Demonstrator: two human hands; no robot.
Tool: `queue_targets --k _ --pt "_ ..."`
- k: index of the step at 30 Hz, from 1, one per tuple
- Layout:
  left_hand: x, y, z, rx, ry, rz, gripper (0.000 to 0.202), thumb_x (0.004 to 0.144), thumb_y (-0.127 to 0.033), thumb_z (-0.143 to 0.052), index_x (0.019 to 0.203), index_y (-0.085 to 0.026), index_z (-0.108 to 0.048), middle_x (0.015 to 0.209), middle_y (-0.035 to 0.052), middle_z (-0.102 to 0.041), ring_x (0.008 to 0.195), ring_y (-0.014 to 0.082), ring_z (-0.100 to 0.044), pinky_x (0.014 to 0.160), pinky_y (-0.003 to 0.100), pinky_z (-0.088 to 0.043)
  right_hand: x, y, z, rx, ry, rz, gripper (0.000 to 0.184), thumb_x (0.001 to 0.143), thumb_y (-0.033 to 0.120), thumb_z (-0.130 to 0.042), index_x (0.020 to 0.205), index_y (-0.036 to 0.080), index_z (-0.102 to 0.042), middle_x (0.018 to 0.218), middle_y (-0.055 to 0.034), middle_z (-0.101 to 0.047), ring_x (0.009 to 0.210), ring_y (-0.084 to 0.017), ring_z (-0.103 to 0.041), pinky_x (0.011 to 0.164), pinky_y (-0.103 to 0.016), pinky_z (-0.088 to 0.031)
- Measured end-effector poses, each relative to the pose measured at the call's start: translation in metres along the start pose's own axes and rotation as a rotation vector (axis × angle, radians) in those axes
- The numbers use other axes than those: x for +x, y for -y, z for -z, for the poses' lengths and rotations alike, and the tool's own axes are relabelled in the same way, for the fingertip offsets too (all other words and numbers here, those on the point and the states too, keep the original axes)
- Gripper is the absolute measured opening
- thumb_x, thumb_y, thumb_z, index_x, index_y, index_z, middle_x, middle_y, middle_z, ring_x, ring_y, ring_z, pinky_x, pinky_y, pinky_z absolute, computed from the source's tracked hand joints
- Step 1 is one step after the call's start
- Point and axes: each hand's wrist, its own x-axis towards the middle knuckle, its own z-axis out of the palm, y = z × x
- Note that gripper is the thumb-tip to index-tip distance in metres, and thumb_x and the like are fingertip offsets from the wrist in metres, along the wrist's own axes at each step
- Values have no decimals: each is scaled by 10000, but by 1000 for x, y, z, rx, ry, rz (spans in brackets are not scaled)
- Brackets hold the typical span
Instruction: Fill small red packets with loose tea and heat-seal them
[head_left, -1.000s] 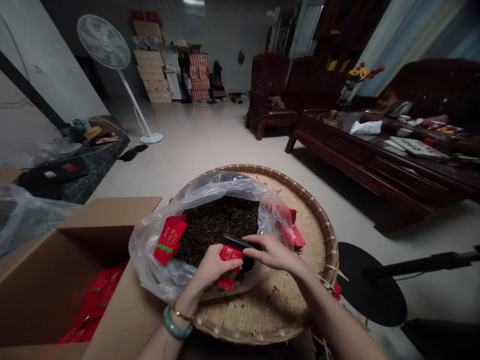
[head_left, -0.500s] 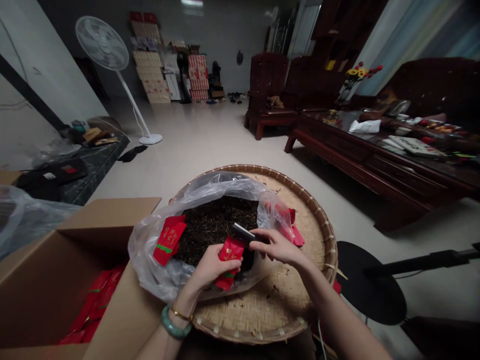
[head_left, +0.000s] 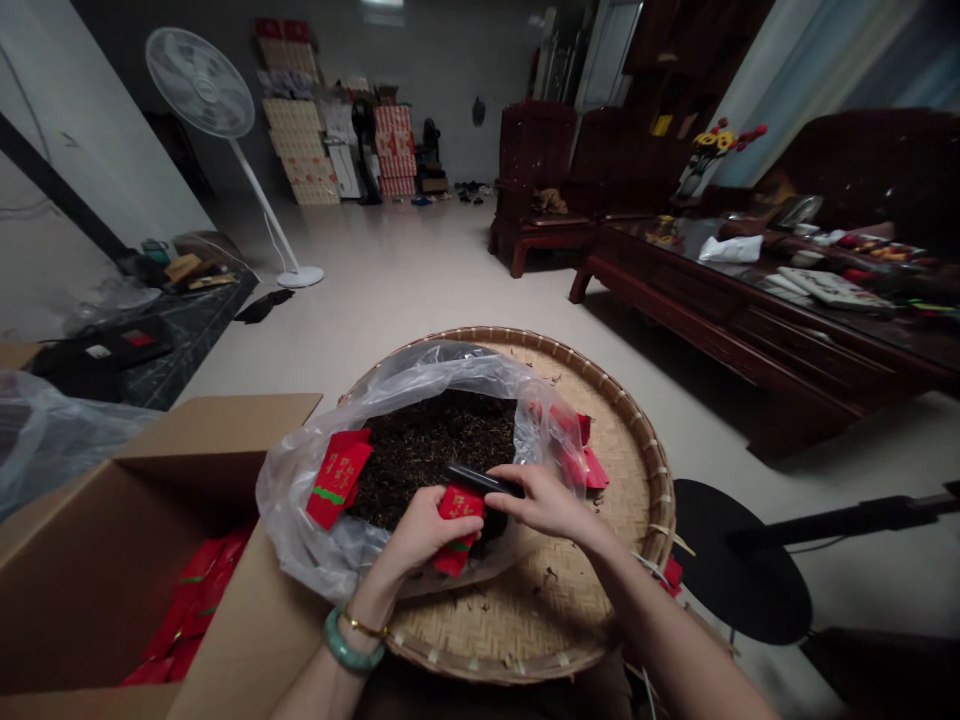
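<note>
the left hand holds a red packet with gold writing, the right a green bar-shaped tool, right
Not quite: the right hand holds a black bar-shaped tool, as the head view shows. The left hand does hold the red packet with gold writing.

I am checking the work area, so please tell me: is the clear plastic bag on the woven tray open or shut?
Open. The plastic bag has its mouth spread wide, showing dark loose material inside.
</note>
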Motion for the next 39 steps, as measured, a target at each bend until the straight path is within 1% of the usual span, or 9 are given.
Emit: queue_targets --k 5,10,14,18,22,28,32,36,39 --pt "1 1 1 -105 14 12 340 546 -285 -791 784 -102 -630 697 59 -709 580 161 -643 584 260 -500 8 -23 3 21 -129 -105 371 820 397 -565 1093 155 -631 999 -76 -697 894 -229 -635 766 -320 -476" --pt "5 6 2 -165 -17 -12 394 523 -299 -811 811 -103 -626 750 70 -712 605 167 -647 612 276 -508 14 -57 1 -235 -319 -171 479 797 381 -601 1192 114 -557 1124 -158 -638 1024 -282 -589 876 -393 -447" --pt "6 10 0 -155 -25 -46 374 569 -317 -781 831 -100 -626 760 75 -706 625 166 -636 629 281 -501 13 -44 -10 -260 -484 -57 399 817 385 -586 1144 157 -582 1113 -138 -623 1046 -275 -548 901 -418 -422" --pt "5 7 -5 -90 -45 -94 373 549 -308 -788 814 -105 -623 706 28 -673 613 146 -598 593 241 -464 15 -13 -29 38 -404 48 189 830 348 -568 888 193 -660 836 -51 -671 785 -185 -602 722 -303 -468" --pt "4 -1 -5 -190 -133 -158 361 612 -386 -739 844 -129 -634 730 11 -658 637 131 -584 591 218 -448 18 0 -40 195 -354 25 213 810 314 -568 656 181 -631 666 -19 -643 634 -145 -566 596 -256 -428" --pt "5 -2 -2 -222 -277 -178 319 627 -433 -719 629 -129 -624 544 -34 -569 500 86 -475 498 194 -375 16 -2 -39 394 -227 -15 267 822 392 -520 711 167 -610 647 -1 -589 613 -124 -525 566 -239 -407" --pt "7 5 -5 -316 -338 -235 341 664 -461 -692 635 -128 -622 561 -34 -586 509 84 -476 512 196 -383 12 -6 -50 514 -233 -63 298 747 463 -611 842 187 -547 713 12 -580 631 -123 -532 572 -237 -436" --pt "8 7 -8 -389 -359 -244 350 687 -468 -676 642 -125 -624 596 -7 -623 553 111 -537 563 218 -427 9 -9 -66 539 -207 -60 335 705 488 -658 793 186 -542 763 -11 -616 689 -150 -569 664 -283 -480" --pt "7 6 -2 -483 -323 -192 411 737 -511 -603 826 -116 -667 780 78 -700 710 178 -636 657 264 -482 7 -17 -66 584 -288 -91 362 702 520 -655 797 186 -552 753 -24 -625 668 -160 -580 628 -286 -490"
